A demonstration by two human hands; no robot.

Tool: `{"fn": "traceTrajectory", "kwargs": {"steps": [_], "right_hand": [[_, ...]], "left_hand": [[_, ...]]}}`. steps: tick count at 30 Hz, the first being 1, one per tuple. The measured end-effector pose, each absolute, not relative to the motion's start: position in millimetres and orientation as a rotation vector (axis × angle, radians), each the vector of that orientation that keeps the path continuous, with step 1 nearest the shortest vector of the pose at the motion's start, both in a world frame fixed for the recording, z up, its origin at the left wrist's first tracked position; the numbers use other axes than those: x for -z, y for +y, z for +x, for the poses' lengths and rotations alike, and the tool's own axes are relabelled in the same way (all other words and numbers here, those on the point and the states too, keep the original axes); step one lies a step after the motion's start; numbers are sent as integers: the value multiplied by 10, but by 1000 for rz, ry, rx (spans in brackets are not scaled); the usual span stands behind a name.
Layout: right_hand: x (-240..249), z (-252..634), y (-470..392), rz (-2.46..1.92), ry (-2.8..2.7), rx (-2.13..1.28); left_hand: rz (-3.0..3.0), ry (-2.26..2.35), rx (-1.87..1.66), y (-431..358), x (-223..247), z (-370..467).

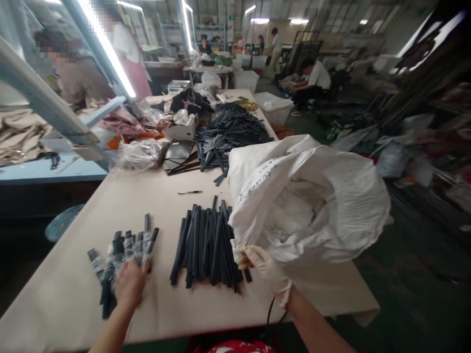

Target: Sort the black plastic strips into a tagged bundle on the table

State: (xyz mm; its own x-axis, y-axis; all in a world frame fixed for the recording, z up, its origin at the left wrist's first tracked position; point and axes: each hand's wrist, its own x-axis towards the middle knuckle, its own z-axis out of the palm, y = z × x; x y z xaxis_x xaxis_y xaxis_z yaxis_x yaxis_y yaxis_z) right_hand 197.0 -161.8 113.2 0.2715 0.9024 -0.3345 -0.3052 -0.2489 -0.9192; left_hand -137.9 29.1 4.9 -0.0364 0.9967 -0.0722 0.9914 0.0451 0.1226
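My bare left hand [130, 282] is closed over a group of short black strip bundles [106, 289] on the near left of the table. Clear plastic is wrapped around their upper parts. My right hand [263, 267], in a pale thin glove, pinches the near rim of a big white woven sack [253, 196]. The sack lies on its side with its mouth toward me, and pale folds show inside. Between my hands lies a row of loose black strips [202, 245], roughly side by side. The sack's rim hangs near the right end of that row.
A dark pen [190, 192] lies behind the row. Farther back are a tangled heap of black strips [235, 122], a plastic bag [140, 154] and a small box [180, 131]. A lamp frame [51, 93] slants over the left side. Several people work around the room.
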Motion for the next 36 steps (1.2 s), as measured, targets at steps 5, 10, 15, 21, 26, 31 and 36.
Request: {"fn": "traceTrajectory", "kwargs": {"steps": [5, 10, 15, 21, 26, 31, 36], "right_hand": [[-1343, 2995, -1958, -2027, -762, -374], [-1410, 3599, -1822, -2715, -965, -156], [-1336, 3607, -1627, -2896, -1179, -462], [-1496, 3639, -2229, -2329, -849, -443], [-1359, 3144, -2550, -1657, -377, -733], [-1058, 2425, -2695, -1453, -270, -1055], [-864, 2248, -2838, -1391, -382, -1347]], "left_hand": [[2224, 1792, 6, 522, 143, -660], [1940, 1843, 47, 662, 186, -147], [1816, 1887, -53, 505, 44, -267], [1770, 1786, -340, 11, -453, -378], [1508, 1211, -559, -1046, -1103, 430], [1333, 969, -407, -1742, -1227, 1376], [1316, 963, -352, -1773, -1095, 1558]]}}
